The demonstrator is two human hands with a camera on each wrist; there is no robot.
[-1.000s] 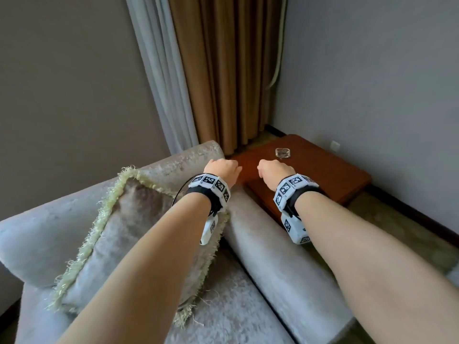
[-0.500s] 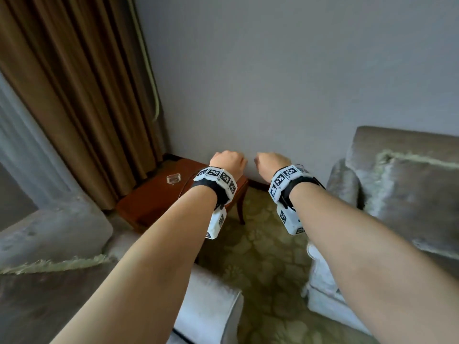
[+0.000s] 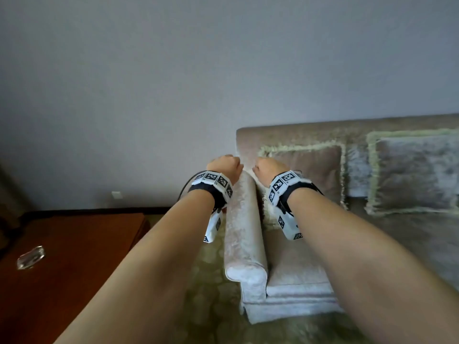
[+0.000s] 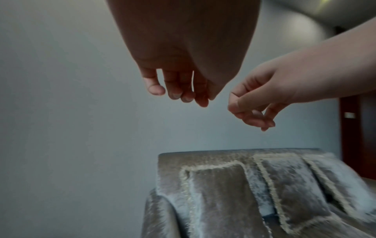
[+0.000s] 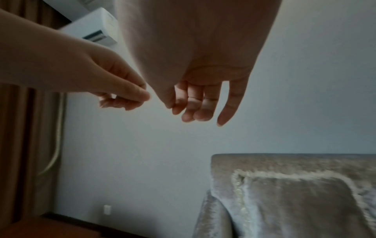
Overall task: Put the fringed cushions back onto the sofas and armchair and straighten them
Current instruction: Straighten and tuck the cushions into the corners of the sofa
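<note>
Head view: our left hand (image 3: 224, 166) and right hand (image 3: 269, 168) hang loosely curled, empty | two pale-fringed grey velvet cushions (image 3: 308, 170) lean upright on grey velvet sofa (image 3: 285, 269), apparently awaiting straightening.

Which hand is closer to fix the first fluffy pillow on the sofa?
Probably the right hand: it hangs empty just in front of the nearest fringed cushion. The left hand is beyond the sofa's armrest.
</note>
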